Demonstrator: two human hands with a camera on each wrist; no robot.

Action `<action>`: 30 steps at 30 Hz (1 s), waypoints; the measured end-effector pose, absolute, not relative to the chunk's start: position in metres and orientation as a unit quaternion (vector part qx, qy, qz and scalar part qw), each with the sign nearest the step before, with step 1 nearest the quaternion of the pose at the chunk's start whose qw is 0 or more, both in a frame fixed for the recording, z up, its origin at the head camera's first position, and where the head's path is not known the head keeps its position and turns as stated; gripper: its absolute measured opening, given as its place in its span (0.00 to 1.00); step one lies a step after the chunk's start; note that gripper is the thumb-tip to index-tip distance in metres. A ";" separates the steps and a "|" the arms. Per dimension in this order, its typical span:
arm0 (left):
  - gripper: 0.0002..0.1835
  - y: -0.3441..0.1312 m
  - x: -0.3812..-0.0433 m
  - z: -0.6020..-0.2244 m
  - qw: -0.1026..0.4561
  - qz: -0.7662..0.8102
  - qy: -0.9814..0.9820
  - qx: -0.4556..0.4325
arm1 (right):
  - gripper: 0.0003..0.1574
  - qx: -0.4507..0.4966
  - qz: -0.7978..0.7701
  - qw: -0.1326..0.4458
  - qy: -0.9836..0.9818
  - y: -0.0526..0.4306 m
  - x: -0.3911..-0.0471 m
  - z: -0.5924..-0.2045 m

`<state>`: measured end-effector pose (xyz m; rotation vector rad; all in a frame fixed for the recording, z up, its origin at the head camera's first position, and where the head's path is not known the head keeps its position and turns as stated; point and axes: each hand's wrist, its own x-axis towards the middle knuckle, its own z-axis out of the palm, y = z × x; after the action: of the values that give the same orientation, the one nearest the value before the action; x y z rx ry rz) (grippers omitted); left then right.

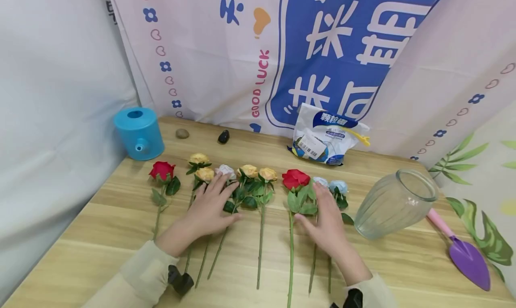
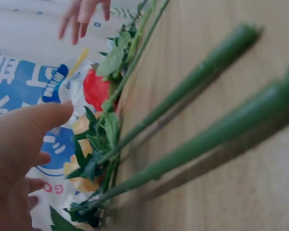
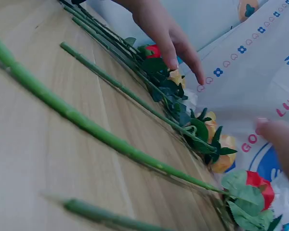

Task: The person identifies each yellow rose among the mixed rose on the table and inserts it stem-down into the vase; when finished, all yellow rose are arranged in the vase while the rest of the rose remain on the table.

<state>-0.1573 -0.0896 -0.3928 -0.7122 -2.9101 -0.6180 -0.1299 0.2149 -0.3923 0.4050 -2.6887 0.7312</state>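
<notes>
Artificial roses lie in a row with stems toward the near edge. My left hand point(image 1: 209, 209), fingers spread, hovers over or touches a white rose point(image 1: 225, 171) and a yellow rose point(image 1: 204, 174); contact cannot be told. My right hand point(image 1: 327, 220) extends beside the right-hand red rose point(image 1: 296, 179), partly covering a pale rose point(image 1: 320, 181) and its leaves. A light blue rose point(image 1: 338, 186) lies just right of it. Between the hands is another yellow rose point(image 1: 268, 174). Another red rose point(image 1: 162, 170) lies at the far left. Neither hand grips anything visible.
A blue watering can point(image 1: 139, 135) stands back left, near a brown stone point(image 1: 182, 133) and a black stone point(image 1: 223, 136). A printed bag point(image 1: 326, 135) leans at the back. To the right are a ribbed glass vase point(image 1: 383, 209) and a purple trowel point(image 1: 469, 258).
</notes>
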 end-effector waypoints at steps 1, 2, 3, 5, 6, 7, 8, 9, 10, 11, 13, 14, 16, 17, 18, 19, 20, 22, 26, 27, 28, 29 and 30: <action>0.38 -0.090 -0.156 -0.392 0.048 -0.212 -0.947 -0.238 | 0.51 0.158 0.294 0.203 -0.921 0.219 -0.127 -0.390; 0.36 -0.091 -0.155 -0.391 0.056 -0.223 -0.942 -0.243 | 0.46 0.174 0.329 0.245 -0.895 0.223 -0.123 -0.387; 0.33 -0.092 -0.153 -0.389 0.063 -0.236 -0.938 -0.247 | 0.41 0.190 0.365 0.284 -0.866 0.229 -0.119 -0.385; 0.29 -0.095 -0.151 -0.388 0.071 -0.258 -0.929 -0.254 | 0.32 0.215 0.438 0.355 -0.798 0.242 -0.110 -0.377; 0.28 -0.097 -0.151 -0.388 0.074 -0.269 -0.925 -0.257 | 0.28 0.225 0.482 0.389 -0.752 0.248 -0.105 -0.374; 0.27 -0.100 -0.150 -0.388 0.073 -0.280 -0.922 -0.259 | 0.24 0.236 0.518 0.428 -0.702 0.255 -0.101 -0.370; 0.27 -0.102 -0.149 -0.388 0.068 -0.290 -0.919 -0.259 | 0.21 0.234 0.550 0.462 -0.655 0.261 -0.096 -0.367; 0.27 -0.104 -0.149 -0.388 0.062 -0.300 -0.916 -0.257 | 0.19 0.230 0.578 0.496 -0.606 0.266 -0.093 -0.363; 0.27 -0.106 -0.149 -0.388 0.055 -0.310 -0.915 -0.254 | 0.18 0.222 0.598 0.529 -0.559 0.271 -0.090 -0.360; 0.27 -0.108 -0.149 -0.388 0.049 -0.317 -0.913 -0.251 | 0.17 0.210 0.608 0.559 -0.522 0.276 -0.088 -0.357; 0.26 -0.111 -0.149 -0.388 0.036 -0.330 -0.912 -0.240 | 0.19 0.177 0.613 0.600 -0.483 0.287 -0.086 -0.354; 0.26 -0.112 -0.150 -0.389 0.030 -0.337 -0.911 -0.235 | 0.22 0.165 0.619 0.605 -0.474 0.294 -0.087 -0.353; 0.25 -0.115 -0.149 -0.390 0.024 -0.353 -0.908 -0.226 | 0.26 0.141 0.638 0.591 -0.473 0.306 -0.089 -0.355; 0.24 -0.116 -0.149 -0.390 0.022 -0.360 -0.906 -0.221 | 0.29 0.125 0.653 0.572 -0.480 0.313 -0.091 -0.358; 0.24 -0.117 -0.148 -0.390 0.019 -0.368 -0.904 -0.216 | 0.32 0.106 0.670 0.549 -0.488 0.318 -0.093 -0.360; 0.23 -0.118 -0.147 -0.390 0.016 -0.376 -0.902 -0.212 | 0.36 0.083 0.684 0.524 -0.501 0.322 -0.094 -0.363; 0.23 -0.119 -0.147 -0.390 0.015 -0.382 -0.900 -0.210 | 0.39 0.056 0.696 0.494 -0.518 0.326 -0.096 -0.365; 0.22 -0.120 -0.145 -0.390 0.013 -0.392 -0.897 -0.205 | 0.46 -0.004 0.701 0.438 -0.562 0.331 -0.098 -0.369; 0.21 -0.121 -0.143 -0.390 0.018 -0.397 -0.895 -0.200 | 0.56 -0.077 0.677 0.359 -0.638 0.332 -0.101 -0.374; 0.20 -0.121 -0.143 -0.390 0.019 -0.397 -0.896 -0.199 | 0.57 -0.086 0.669 0.351 -0.649 0.331 -0.102 -0.375; 0.20 -0.121 -0.143 -0.390 0.019 -0.399 -0.895 -0.198 | 0.59 -0.092 0.662 0.346 -0.658 0.330 -0.102 -0.376; 0.20 -0.121 -0.142 -0.389 0.020 -0.402 -0.894 -0.196 | 0.60 -0.093 0.659 0.346 -0.661 0.330 -0.103 -0.376; 0.20 -0.122 -0.142 -0.389 0.020 -0.406 -0.893 -0.194 | 0.60 -0.096 0.653 0.347 -0.666 0.329 -0.103 -0.376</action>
<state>-0.1425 -0.1217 -0.3889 -0.6028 -2.7689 -1.2597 -0.1032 0.3289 -0.3764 -0.2487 -1.7267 1.6946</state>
